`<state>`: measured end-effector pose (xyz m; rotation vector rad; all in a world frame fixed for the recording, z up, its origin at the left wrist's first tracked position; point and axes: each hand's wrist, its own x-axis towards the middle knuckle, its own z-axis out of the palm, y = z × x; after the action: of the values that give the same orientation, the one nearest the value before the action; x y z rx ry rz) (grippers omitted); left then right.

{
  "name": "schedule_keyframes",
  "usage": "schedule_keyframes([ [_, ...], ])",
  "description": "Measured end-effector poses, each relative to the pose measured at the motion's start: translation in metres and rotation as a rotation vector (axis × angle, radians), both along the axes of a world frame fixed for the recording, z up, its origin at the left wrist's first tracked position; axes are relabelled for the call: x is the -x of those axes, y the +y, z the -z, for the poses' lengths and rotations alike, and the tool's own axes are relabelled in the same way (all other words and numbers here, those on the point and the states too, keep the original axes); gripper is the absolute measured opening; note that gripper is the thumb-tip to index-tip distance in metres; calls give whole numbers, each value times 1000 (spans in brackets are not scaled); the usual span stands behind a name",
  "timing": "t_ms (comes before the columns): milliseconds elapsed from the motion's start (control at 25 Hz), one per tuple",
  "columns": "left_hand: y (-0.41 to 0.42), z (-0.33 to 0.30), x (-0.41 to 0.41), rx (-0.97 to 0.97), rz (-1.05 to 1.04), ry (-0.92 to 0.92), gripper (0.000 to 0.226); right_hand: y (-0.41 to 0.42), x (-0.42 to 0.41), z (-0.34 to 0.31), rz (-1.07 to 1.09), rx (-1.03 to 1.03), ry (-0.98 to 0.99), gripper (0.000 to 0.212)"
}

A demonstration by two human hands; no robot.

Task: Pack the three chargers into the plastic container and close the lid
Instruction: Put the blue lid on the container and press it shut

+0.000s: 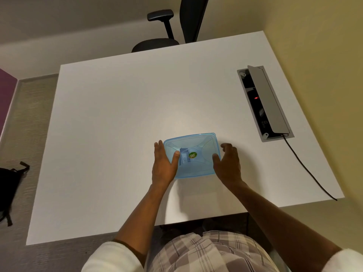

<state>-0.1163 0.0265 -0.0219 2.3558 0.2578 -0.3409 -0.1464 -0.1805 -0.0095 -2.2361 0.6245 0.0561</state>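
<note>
A translucent blue plastic container (198, 146) sits on the white table, its lid lying on top with a round green sticker (192, 155) in the middle. A white charger (184, 159) shows dimly through the lid; other chargers cannot be made out. My left hand (164, 163) lies against the container's left side, thumb pressed on the lid. At the right side my right hand (228, 163) rests with its thumb on the lid's edge and the fingers curled just off it.
The white table (127, 114) spreads around the container. A recessed power socket box (264, 103) with a raised grey flap sits at the right, a black cable (306, 167) running from it over the table edge. A black office chair (167, 32) stands behind; a black bag (9, 185) lies on the floor left.
</note>
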Motion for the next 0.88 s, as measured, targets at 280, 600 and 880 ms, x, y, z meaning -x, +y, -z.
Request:
schedule_keyframes([
  [280, -7, 3, -9, 67, -21, 33, 90, -9, -21, 15, -44, 30, 52, 44],
  [600, -8, 5, -7, -15, 93, -19, 86, -10, -18, 21, -84, 90, 40, 48],
  [880, -21, 16, 8, -258, 221, -49, 87, 9, -6, 26, -182, 281, 5, 54],
])
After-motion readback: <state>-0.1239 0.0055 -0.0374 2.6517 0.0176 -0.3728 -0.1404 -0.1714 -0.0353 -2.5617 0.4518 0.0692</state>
